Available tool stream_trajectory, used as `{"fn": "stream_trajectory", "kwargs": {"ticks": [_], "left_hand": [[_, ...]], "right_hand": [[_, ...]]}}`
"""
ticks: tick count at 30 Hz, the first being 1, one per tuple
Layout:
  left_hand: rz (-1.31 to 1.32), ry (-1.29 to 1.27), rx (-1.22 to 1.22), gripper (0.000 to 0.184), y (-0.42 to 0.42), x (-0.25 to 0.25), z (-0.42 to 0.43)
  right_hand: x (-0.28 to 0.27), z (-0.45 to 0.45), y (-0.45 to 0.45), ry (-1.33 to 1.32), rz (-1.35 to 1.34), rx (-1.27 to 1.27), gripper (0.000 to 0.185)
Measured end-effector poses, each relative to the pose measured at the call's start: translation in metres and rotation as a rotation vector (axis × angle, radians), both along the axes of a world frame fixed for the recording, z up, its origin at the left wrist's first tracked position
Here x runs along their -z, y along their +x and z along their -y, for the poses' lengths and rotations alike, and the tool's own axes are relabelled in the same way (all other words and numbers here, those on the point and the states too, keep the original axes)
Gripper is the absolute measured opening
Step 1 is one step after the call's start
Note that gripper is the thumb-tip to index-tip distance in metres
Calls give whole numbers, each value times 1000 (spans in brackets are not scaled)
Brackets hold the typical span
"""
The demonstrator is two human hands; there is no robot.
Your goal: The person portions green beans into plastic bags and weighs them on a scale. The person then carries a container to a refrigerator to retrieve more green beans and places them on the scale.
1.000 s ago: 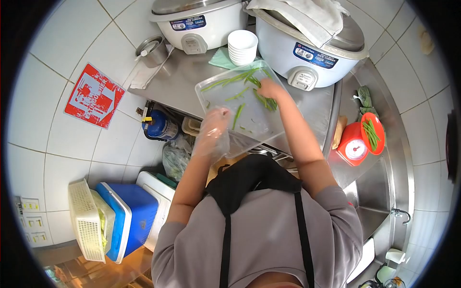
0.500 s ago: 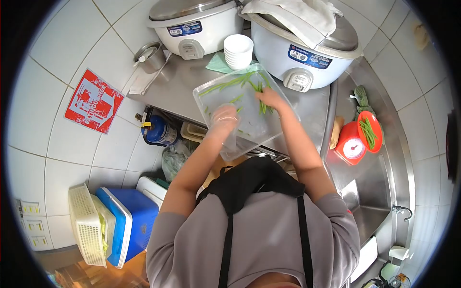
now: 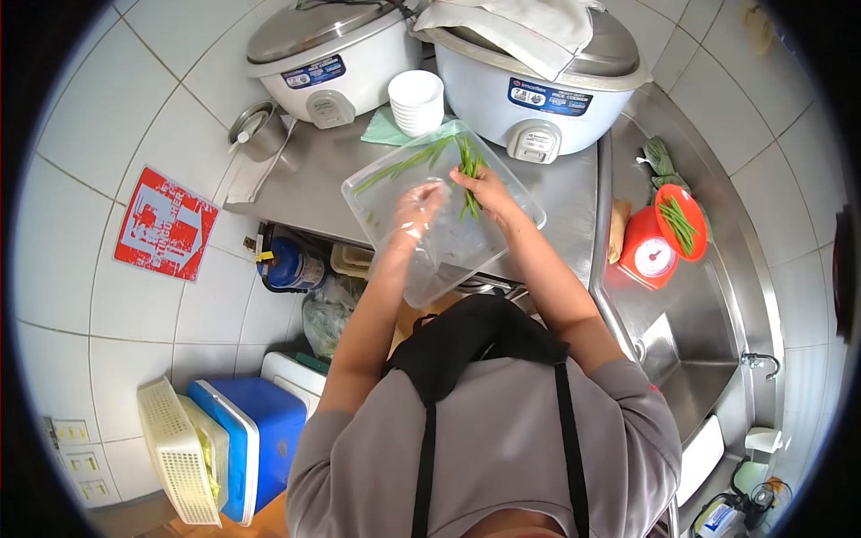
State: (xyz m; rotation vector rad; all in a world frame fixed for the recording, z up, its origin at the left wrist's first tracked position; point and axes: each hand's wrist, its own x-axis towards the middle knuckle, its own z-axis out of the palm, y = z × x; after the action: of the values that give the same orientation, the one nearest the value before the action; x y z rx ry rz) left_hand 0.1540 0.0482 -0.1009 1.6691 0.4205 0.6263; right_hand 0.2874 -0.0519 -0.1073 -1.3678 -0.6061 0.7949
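Note:
A clear plastic tray (image 3: 377, 211) lies tilted on the steel counter (image 3: 314, 193), with long green beans (image 3: 404, 166) along its far side. My bare right hand (image 3: 489, 193) is closed round a bunch of green beans (image 3: 470, 161) over the tray's right part. Beside it, to the left, my left hand (image 3: 421, 206) wears a loose clear plastic glove, its fingers bent near the bunch. Whether those gloved fingers hold anything is hard to make out.
Two rice cookers (image 3: 529, 108) and stacked white bowls (image 3: 417, 100) stand behind the tray. To the right are a red scale (image 3: 647, 251) with beans in its pan (image 3: 689, 220) and a sink (image 3: 682, 377). A blue cooler (image 3: 269, 430) is at lower left.
My right hand has lifted and gathered beans into a bunch. My left hand went over the tray and is now nearer the right hand. The camera view has shifted slightly.

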Motion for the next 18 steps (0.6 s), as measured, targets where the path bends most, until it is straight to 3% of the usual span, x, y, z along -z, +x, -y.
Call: {"fn": "stream_trajectory", "kwargs": {"ticks": [2,5,8,11,14,17,18], "left_hand": [[-41,-138,-43,27,-4,7,-5],[-76,-254,-57,27,-12,2,1],[-100,-285,-48,30,-20,-9,6],[-84,-305,-83,23,-20,-31,18],[-66,-309,-102,30,-35,-47,20],[-17,-225,-137,34,-47,-55,27],[-11,-173,-175,33,-51,-57,27]], "right_hand": [[0,0,2,27,134,87,32],[22,-8,8,-16,1086,332,29],[13,-4,4,-49,441,97,26],[-12,19,11,316,37,136,22],[-86,96,22,351,172,212,19],[-124,215,73,-19,862,752,23],[-125,247,90,-159,846,732,23]]}}
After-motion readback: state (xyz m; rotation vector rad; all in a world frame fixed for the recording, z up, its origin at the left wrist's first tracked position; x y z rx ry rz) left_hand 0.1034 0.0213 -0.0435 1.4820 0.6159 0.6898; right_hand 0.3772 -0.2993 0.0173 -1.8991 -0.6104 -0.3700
